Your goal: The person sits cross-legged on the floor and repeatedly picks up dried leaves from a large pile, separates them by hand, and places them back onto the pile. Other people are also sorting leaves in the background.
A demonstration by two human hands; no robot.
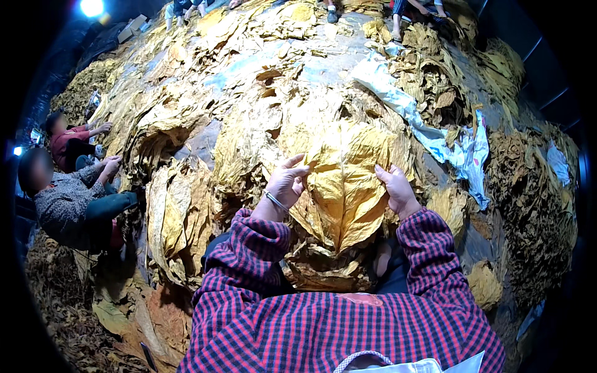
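A broad, yellow dried tobacco leaf (pixel 344 186) is spread upright in front of me, its midrib running down to a narrow tip at the bottom. My left hand (pixel 287 182), with a bangle at the wrist, is at the leaf's left edge, fingers bent and closed on it. On the opposite edge, my right hand (pixel 398 189) pinches the leaf between thumb and fingers. Below and behind it lie more crumpled leaves (pixel 326 273), partly between my legs.
Heaps of dried leaves (pixel 180 217) surround me. White plastic sheeting (pixel 457 152) lies to the right. At the left, a person in a patterned top (pixel 68 208) and another in red (pixel 65 140) sit by the heap. Other people's legs (pixel 397 22) show at the far side.
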